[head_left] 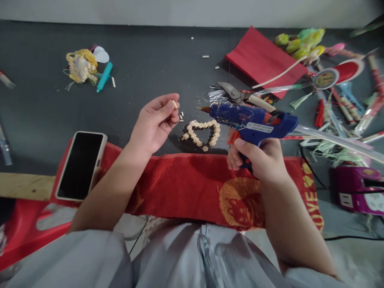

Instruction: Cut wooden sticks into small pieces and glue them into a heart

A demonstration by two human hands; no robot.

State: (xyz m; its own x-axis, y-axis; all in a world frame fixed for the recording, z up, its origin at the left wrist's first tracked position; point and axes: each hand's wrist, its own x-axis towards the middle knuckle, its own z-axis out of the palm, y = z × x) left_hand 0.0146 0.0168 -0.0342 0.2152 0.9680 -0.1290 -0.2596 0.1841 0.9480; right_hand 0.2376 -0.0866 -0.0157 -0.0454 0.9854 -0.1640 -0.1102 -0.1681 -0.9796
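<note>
My right hand grips a blue hot glue gun by its handle, fingers at the orange trigger. The nozzle points left, toward my other hand, and a long clear glue stick runs out of the back. Between thumb and fingertips, my left hand pinches a small cream-coloured stick piece. The nozzle and that piece are apart. Below and between the hands, a heart-shaped outline of small cream pieces lies on the dark table. A few loose short pieces lie beside it.
A red towel covers the front edge, with a phone on its left end. At right are pruning shears, red paper, a ribbon spool and a purple device with cables. Yellow yarn and a teal tube lie back left.
</note>
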